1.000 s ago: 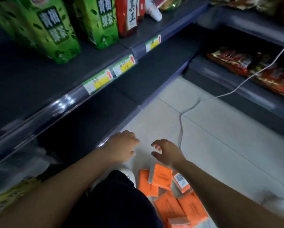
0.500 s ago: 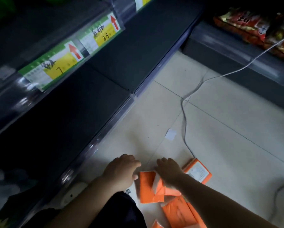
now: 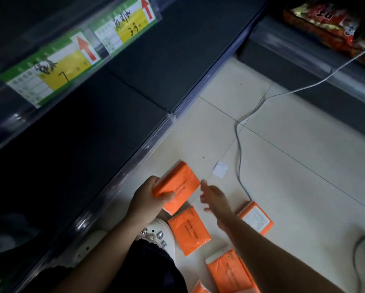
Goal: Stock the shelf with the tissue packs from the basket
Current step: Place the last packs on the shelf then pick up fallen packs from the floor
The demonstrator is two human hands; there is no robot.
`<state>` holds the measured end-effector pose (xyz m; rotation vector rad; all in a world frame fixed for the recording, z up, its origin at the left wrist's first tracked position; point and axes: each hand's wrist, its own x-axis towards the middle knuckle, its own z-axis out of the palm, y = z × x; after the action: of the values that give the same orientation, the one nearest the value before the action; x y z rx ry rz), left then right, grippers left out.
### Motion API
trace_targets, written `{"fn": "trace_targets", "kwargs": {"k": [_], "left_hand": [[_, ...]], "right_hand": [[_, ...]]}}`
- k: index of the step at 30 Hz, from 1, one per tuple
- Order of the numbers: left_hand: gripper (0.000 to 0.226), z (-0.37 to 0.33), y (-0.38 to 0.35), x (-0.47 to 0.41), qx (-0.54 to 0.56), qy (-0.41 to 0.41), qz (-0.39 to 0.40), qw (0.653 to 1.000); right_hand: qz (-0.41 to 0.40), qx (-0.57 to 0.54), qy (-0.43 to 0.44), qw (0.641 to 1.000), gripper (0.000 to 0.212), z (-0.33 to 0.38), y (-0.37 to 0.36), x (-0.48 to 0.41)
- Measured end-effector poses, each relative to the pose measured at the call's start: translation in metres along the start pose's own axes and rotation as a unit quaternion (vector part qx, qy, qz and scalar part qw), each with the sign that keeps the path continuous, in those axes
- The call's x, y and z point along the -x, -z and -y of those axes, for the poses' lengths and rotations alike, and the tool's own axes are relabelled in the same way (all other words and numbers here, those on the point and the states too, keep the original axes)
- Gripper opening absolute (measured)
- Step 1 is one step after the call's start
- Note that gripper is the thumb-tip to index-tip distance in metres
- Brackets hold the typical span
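My left hand (image 3: 148, 197) grips an orange tissue pack (image 3: 178, 186) by its near end and holds it above the floor, close to the edge of the dark bottom shelf (image 3: 76, 157). Just right of that pack, my right hand (image 3: 214, 199) is blurred, fingers spread, holding nothing. Several more orange packs lie on the tiles: one (image 3: 190, 231) below the held pack, one label-up (image 3: 256, 217) to the right of my right forearm, others (image 3: 228, 271) near the bottom edge. No basket is in view.
A white cable (image 3: 238, 149) runs across the tiled floor from the right shelf unit, where red snack bags (image 3: 329, 24) lie. A small white paper scrap (image 3: 220, 169) sits on the floor. Price labels (image 3: 50, 75) hang on the upper shelf rail. My white shoe (image 3: 156, 231) is underfoot.
My left hand has picked up an orange pack from the floor and raised it toward the shelf. My right hand has come off the packs and opened. The view has moved closer.
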<state>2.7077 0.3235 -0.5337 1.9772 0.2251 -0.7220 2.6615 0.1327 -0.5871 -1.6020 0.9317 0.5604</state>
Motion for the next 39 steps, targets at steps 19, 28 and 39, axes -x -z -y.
{"fn": "trace_targets", "kwargs": {"k": [19, 28, 39], "left_hand": [[0.035, -0.029, 0.030, 0.019, -0.018, -0.134, -0.036, 0.990], [0.048, -0.101, 0.077, 0.079, 0.073, -0.216, -0.111, 0.967], [0.032, -0.178, 0.206, 0.227, 0.047, -0.309, -0.246, 0.918]], "right_hand": [[-0.073, 0.251, 0.062, 0.963, 0.036, -0.008, -0.024, 0.022], [-0.122, 0.109, 0.345, 0.924, 0.034, 0.096, -0.011, 0.092], [-0.047, 0.077, 0.552, 0.829, 0.050, 0.206, -0.028, 0.243]]}}
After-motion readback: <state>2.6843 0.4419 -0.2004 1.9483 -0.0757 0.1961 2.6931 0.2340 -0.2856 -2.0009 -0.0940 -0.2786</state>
